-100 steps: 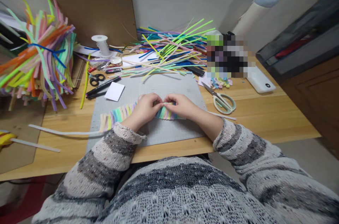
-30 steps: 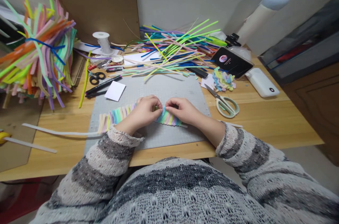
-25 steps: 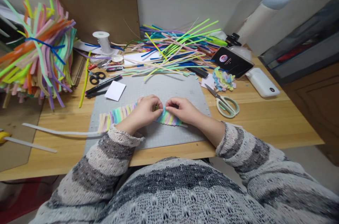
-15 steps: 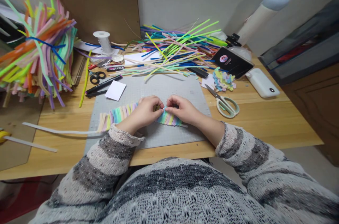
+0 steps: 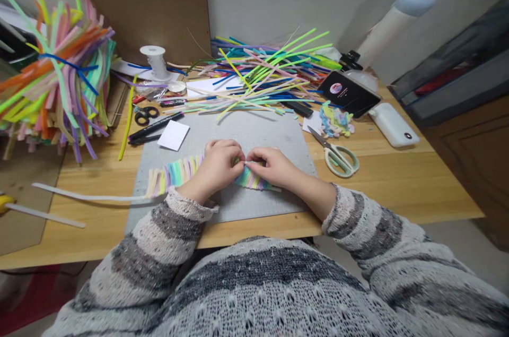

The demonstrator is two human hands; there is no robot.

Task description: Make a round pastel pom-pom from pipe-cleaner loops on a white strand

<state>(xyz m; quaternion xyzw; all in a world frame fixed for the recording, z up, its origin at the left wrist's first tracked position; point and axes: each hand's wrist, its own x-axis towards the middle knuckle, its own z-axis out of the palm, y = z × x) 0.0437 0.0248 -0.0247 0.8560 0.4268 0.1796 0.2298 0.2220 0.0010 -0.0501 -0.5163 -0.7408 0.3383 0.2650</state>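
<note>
A band of short pastel pipe-cleaner pieces (image 5: pixel 175 173) lies across the grey cutting mat (image 5: pixel 258 132). My left hand (image 5: pixel 218 166) and my right hand (image 5: pixel 270 165) meet at the band's middle, fingertips pinched on it. Both hands rest on the mat. The band's right end (image 5: pixel 254 181) shows under my right hand. A long white strip (image 5: pixel 87 197) runs left from the band over the wooden table (image 5: pixel 397 178).
A loose heap of coloured pipe cleaners (image 5: pixel 262 74) lies behind the mat, a tied bundle (image 5: pixel 55 82) at the left. Green scissors (image 5: pixel 336 155), a phone (image 5: pixel 350 93), a white power bank (image 5: pixel 393 123), small black scissors (image 5: pixel 146 115), markers (image 5: pixel 153 127), a white card (image 5: pixel 172 136) and a spool (image 5: pixel 154 61) lie around.
The hands stay pinched on the middle of the band, with only small finger shifts. The view has drifted slightly.
</note>
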